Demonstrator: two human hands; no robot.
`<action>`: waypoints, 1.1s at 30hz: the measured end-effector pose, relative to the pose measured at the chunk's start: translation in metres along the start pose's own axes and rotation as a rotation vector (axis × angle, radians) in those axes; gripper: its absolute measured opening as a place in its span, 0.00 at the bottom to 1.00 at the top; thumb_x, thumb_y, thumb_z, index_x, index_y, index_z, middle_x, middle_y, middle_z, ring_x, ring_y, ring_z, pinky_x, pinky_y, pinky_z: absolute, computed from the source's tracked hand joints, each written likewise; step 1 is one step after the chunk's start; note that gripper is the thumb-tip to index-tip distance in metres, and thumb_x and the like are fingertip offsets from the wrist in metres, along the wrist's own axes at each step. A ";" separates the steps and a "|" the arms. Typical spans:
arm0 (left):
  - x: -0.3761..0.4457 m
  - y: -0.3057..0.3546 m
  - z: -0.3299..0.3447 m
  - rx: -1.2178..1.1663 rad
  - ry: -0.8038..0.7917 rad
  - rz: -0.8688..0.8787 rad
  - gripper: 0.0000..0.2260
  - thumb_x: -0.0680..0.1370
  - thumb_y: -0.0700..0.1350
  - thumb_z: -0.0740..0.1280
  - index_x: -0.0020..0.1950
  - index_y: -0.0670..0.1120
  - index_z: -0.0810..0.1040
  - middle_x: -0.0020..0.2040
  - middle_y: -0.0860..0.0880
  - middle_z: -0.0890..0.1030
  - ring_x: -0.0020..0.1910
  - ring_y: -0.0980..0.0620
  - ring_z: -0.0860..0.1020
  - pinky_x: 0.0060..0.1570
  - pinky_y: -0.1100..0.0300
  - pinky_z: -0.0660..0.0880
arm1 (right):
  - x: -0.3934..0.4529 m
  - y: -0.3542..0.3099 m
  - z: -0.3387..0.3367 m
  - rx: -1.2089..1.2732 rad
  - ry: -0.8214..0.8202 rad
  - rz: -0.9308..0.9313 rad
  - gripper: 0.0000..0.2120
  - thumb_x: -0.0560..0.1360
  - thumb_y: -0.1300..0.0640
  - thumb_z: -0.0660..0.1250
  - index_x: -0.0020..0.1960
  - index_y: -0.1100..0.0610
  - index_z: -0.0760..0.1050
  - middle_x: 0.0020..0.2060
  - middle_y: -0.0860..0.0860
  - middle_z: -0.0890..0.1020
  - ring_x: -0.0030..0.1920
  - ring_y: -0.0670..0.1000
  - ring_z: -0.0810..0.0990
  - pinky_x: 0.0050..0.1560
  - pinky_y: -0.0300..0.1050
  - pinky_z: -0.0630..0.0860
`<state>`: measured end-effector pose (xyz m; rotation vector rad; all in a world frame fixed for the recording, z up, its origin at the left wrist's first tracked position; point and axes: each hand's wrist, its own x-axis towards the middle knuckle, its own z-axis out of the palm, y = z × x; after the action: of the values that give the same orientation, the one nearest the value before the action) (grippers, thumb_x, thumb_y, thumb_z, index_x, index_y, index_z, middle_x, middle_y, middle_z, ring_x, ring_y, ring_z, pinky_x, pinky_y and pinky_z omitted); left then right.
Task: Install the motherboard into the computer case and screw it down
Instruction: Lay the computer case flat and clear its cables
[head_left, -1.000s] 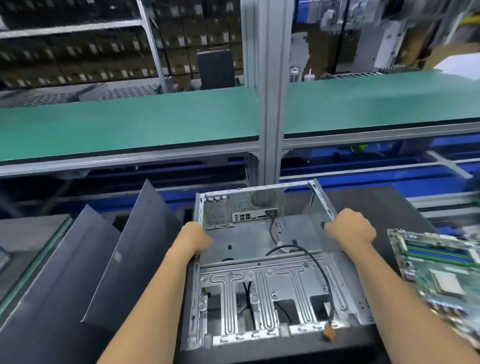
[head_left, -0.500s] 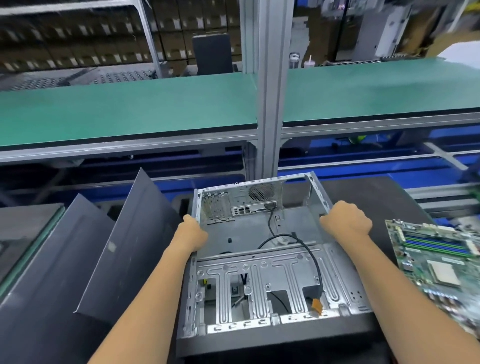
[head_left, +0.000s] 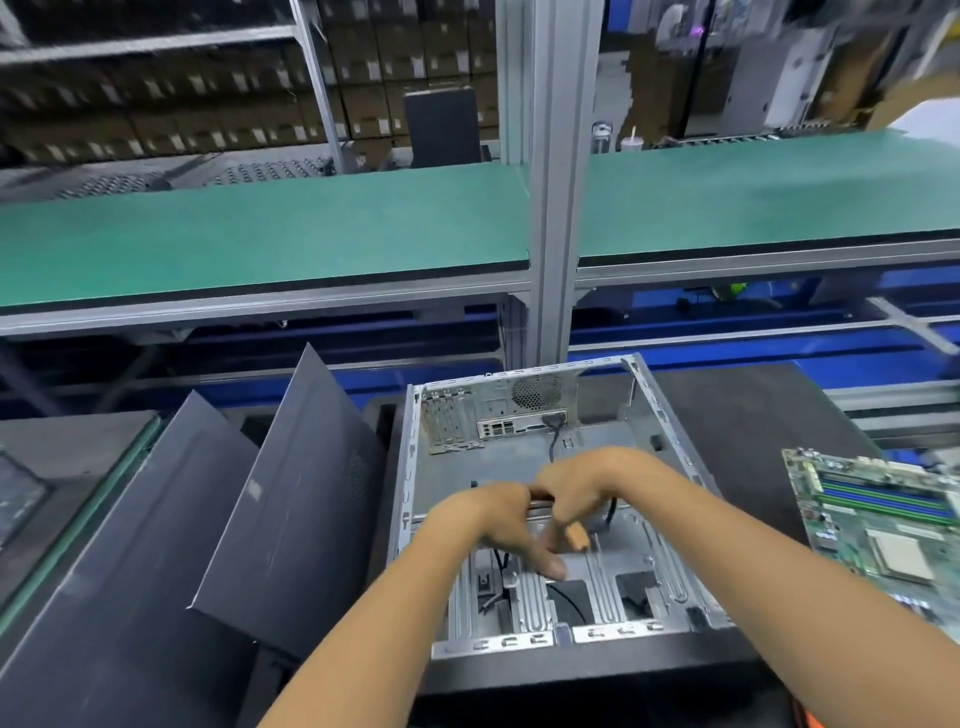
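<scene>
**Both hands inside open case, on cable**

Computer case (head_left: 550, 525) lying open-side-up at lower centre, long axis running bottom to top of frame, rear I/O wall at far end. Motherboard (head_left: 883, 519) flat at right edge, outside case. Left hand (head_left: 506, 525) and right hand (head_left: 582, 491) together mid-case; right pinching black cable (head_left: 555, 441) with tan connector (head_left: 575, 535). Left grip blurred, cannot tell.

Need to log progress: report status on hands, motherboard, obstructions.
Both hands, left and right, inside case, handling black cable. Motherboard outside, right. Cable across bay.
</scene>
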<state>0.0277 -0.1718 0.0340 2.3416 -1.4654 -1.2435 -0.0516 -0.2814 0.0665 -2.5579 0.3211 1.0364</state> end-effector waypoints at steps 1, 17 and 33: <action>0.001 -0.006 -0.002 -0.003 -0.021 -0.007 0.47 0.60 0.62 0.78 0.74 0.57 0.61 0.71 0.54 0.70 0.68 0.48 0.69 0.69 0.48 0.65 | 0.004 -0.004 0.001 0.016 -0.008 -0.017 0.20 0.73 0.51 0.70 0.60 0.61 0.75 0.49 0.56 0.82 0.46 0.56 0.81 0.48 0.49 0.78; 0.006 -0.032 0.010 0.181 0.318 0.099 0.26 0.65 0.73 0.66 0.29 0.50 0.68 0.25 0.54 0.71 0.27 0.55 0.71 0.27 0.58 0.62 | 0.024 -0.002 0.026 0.145 0.321 -0.056 0.19 0.77 0.47 0.62 0.39 0.63 0.77 0.40 0.62 0.81 0.34 0.54 0.72 0.31 0.44 0.63; -0.032 0.012 -0.088 0.379 0.285 0.124 0.21 0.68 0.65 0.69 0.42 0.48 0.76 0.41 0.49 0.80 0.41 0.49 0.75 0.44 0.53 0.65 | -0.002 -0.014 -0.025 0.473 0.608 -0.055 0.23 0.76 0.48 0.65 0.25 0.54 0.68 0.21 0.47 0.70 0.26 0.47 0.68 0.28 0.42 0.62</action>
<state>0.0735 -0.1805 0.1160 2.4690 -1.8345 -0.6099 -0.0327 -0.2783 0.0877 -2.3515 0.5668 0.1038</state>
